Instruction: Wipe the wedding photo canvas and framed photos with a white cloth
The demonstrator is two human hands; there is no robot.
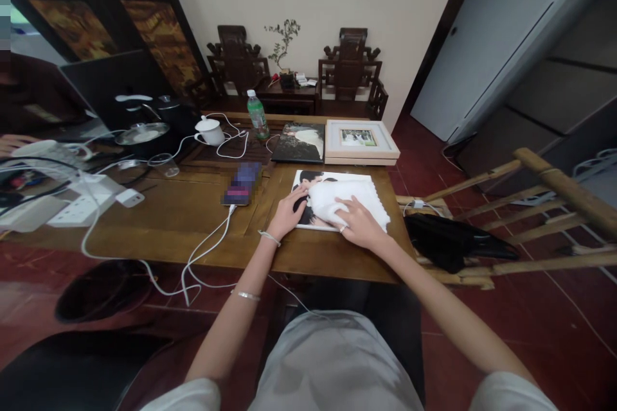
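Note:
A photo panel (304, 181) with a white border lies flat on the wooden table (260, 250) in front of me; it shows people in dark and pale clothing. Much of it is covered by a crumpled white cloth (369, 199) with a wavy edge. My right hand (357, 223) is on the cloth, its fingers bent into the fabric and pressing it against the panel. My left hand (288, 213) rests at the panel's left side, thumb and fingers apart, fingertips touching the panel near the cloth.
Behind the panel lie a dark photo panel (301, 142) and a light wooden frame (362, 153). A green-labelled bottle (258, 117), lidded white cup (211, 133), charging phone (242, 185) and power strip (80, 209) stand leftward. Cables hang off the front edge. A bamboo chair (535, 164) is right.

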